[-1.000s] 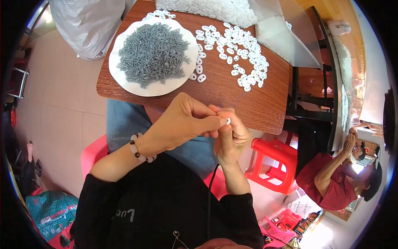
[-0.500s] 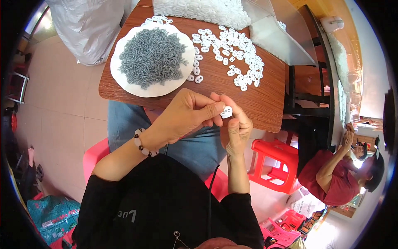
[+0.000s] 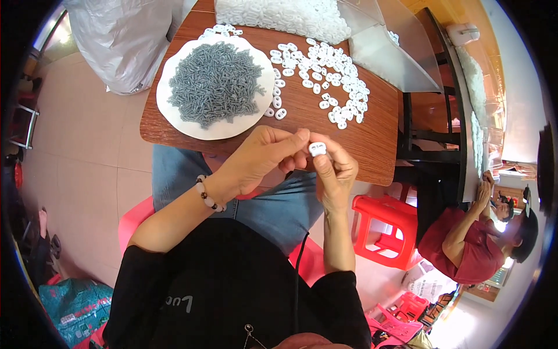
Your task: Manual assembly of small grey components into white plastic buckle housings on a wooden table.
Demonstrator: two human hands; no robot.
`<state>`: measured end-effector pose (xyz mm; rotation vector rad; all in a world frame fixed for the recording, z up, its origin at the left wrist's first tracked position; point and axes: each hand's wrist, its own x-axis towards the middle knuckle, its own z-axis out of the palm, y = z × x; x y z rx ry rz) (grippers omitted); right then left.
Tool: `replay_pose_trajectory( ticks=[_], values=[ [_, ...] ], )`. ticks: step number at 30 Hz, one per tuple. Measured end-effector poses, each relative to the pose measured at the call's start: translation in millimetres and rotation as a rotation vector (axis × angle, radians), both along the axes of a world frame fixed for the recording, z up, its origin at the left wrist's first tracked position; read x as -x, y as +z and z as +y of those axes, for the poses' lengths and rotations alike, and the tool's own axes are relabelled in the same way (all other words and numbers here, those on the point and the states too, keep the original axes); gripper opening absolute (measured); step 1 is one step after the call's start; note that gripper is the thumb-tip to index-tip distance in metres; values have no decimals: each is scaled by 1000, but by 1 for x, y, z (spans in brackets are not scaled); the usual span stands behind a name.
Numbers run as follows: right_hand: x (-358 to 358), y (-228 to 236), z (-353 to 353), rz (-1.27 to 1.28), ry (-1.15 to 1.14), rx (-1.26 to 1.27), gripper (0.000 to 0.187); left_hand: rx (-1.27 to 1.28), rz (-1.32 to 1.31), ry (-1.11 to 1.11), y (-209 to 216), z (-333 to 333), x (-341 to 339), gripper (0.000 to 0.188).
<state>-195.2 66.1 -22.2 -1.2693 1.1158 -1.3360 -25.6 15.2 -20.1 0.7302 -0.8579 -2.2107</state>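
Above my lap, at the table's near edge, my right hand (image 3: 337, 177) is closed on a white two-hole cord lock (image 3: 317, 149) between thumb and fingers. The holes face up. Just left of it, my left hand (image 3: 261, 157) has its thumb and forefinger pinched together; whatever they hold, if anything, is hidden. A white wavy-edged plate (image 3: 224, 131) stands on the table at the left, heaped with small grey metal springs (image 3: 215, 84). Many loose white two-hole pieces (image 3: 331, 67) lie scattered across the table right of the plate.
A clear bag of white pieces (image 3: 279, 17) lies at the table's far edge, beside a translucent panel (image 3: 389, 55). A large white sack (image 3: 119, 46) stands at left. Right are a red stool (image 3: 381, 230) and a seated person in dark red (image 3: 465, 247) at another table.
My left thumb and forefinger have come off the cord lock, up and slightly left. The piece stays in my right hand, its top now more exposed.
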Motion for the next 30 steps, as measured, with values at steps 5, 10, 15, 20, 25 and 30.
replay_pose_trajectory(
  ticks=[5,10,15,20,25,30],
  values=[
    [27,65,-53,611,-310,289,21,37,-105,19,-19,-10,-2,38],
    [113,111,-160,1069,-670,450,36,54,-86,-2,-18,-10,-2,38],
    [151,100,-187,1370,-795,314,31,93,-65,-12,-19,-11,-1,37],
    [82,58,-138,1049,-412,315,14,93,-72,-12,-21,-10,-3,37],
    [47,24,-109,1307,-238,96,18,93,-83,-3,-23,-11,-2,39],
    [48,13,-107,1332,-232,107,17,120,-125,-1,-22,-10,0,40]
  ],
)
